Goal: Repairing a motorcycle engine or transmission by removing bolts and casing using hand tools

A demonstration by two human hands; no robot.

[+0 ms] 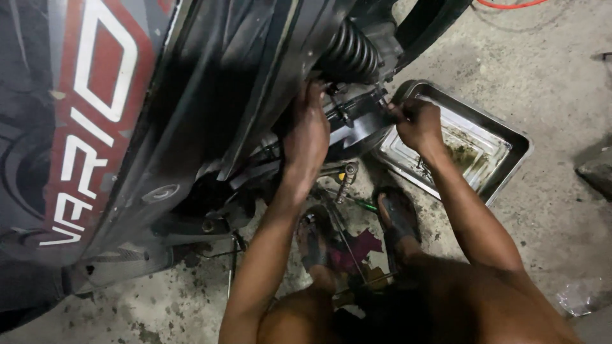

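I crouch beside a scooter with a dark side panel bearing red and white lettering. My left hand reaches under the black body trim and presses against the metal engine casing, fingers curled; what they hold is hidden. My right hand pinches a small part at the casing's right edge, just below the black ribbed rubber boot. The part itself is too small to name.
A shallow steel tray with oily residue sits on the concrete floor right of the engine. A green-handled screwdriver and a purple rag lie between my sandalled feet. A stone lies at the right edge and crumpled plastic at lower right.
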